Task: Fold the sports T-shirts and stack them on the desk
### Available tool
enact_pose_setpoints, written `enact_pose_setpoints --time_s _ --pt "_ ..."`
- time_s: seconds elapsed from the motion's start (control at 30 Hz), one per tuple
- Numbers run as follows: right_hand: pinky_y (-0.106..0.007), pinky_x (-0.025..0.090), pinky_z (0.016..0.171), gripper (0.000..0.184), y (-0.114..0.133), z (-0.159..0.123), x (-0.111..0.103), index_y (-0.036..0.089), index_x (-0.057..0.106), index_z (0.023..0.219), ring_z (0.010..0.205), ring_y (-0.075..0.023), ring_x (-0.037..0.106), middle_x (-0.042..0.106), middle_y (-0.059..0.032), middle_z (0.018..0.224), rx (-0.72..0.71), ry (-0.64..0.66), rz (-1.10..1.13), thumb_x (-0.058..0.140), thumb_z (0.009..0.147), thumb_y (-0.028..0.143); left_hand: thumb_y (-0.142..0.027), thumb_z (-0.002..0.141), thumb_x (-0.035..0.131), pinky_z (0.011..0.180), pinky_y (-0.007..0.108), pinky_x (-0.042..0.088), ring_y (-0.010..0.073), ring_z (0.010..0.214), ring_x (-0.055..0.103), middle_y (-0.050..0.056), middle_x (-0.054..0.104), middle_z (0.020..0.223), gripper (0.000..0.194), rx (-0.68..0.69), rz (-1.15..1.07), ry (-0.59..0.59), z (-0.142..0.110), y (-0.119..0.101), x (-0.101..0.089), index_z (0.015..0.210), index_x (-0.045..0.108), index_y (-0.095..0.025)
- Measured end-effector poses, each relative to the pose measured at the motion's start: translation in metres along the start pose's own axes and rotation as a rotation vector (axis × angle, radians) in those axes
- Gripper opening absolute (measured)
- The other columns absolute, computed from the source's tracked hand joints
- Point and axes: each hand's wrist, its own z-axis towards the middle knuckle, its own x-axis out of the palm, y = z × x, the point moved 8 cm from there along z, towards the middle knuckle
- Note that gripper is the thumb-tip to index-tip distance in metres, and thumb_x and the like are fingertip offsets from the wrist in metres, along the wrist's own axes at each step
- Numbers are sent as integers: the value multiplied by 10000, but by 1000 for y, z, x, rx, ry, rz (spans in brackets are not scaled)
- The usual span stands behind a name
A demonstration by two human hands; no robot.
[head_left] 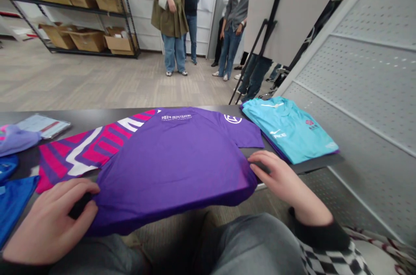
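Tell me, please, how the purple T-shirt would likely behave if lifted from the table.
The purple T-shirt looks floppy, sagging over the table edge near the right hand. Its thin fabric is probably light and may slide on the smooth top.

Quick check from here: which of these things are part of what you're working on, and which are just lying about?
In use: left hand; right hand; purple short-sleeved cotton T-shirt, gripped by both hands.

Lying about: folded turquoise T-shirt; bright blue fabric; crumpled lilac fabric; flat plastic-wrapped packet.
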Motion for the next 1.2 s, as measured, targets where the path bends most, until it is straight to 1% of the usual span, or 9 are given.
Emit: enact_pose_setpoints --time_s 0.23,0.33,0.5,0.63,0.73,0.83,1.0,1.1,1.2 --pt "-529 594 1107 192 -32 98 21 240 792 1104 1145 -326 752 793 -126 1192 -53 -85 -124 640 1034 334 -413 923 664 1183 577 551 390 1365 703 55 728 1494 434 -1 35 71 6 -16 1 1355 698 -394" --pt "-518 592 1122 216 -38 120 41 258 796 1150 1182 -316 751 790 -117 1269 -98 -55 -121 650 1033 366 -430 937 656 1189 524 550 376 1379 697 76 723 1504 421 -15 64 108 8 -21 4 1347 729 -362" --pt "-569 565 1147 226 -46 126 53 263 794 1142 1241 -339 735 787 -115 1299 -91 -82 -118 662 1015 396 -481 974 629 1161 467 563 337 1313 718 57 769 1392 341 -113 40 119 15 -18 0 1278 747 -378" --pt "-551 559 1142 239 -47 122 45 269 802 1141 1231 -336 737 798 -108 1285 -104 -147 -134 635 1029 398 -547 1025 545 1220 446 520 317 1354 693 73 763 1413 394 -135 98 112 53 -12 -8 1284 751 -334" --pt "-528 555 1147 258 -56 121 37 262 807 1152 1212 -328 746 813 -105 1248 -74 -213 -185 625 1019 387 -571 1058 433 1342 454 394 318 1558 557 138 648 1625 616 -154 175 219 86 10 10 1476 699 -203" --pt "-526 573 1120 288 -73 121 41 260 805 1180 1235 -337 740 804 -108 1294 8 -193 -266 630 996 395 -541 1063 359 1388 511 290 355 1677 399 227 517 1730 769 -219 302 339 98 46 36 1616 579 -54" --pt "-521 553 1153 315 -77 118 42 257 806 1190 1279 -336 728 798 -103 1333 53 -194 -314 606 1012 423 -590 1047 412 1378 526 301 380 1682 383 227 499 1742 805 -257 377 456 101 76 48 1630 576 -59" --pt "-478 557 1124 361 -79 116 21 221 809 1210 1254 -334 740 810 -130 1308 101 -276 -316 566 1032 421 -646 1003 483 1329 566 382 434 1600 498 244 594 1660 813 -242 389 445 127 56 40 1547 663 -70" --pt "-441 586 953 366 -105 109 -3 194 827 1104 1066 -343 787 843 -166 1126 332 -260 -381 538 1033 406 -627 1004 496 1311 543 419 410 1537 572 218 617 1643 760 -79 317 384 175 -5 49 1537 682 -118"
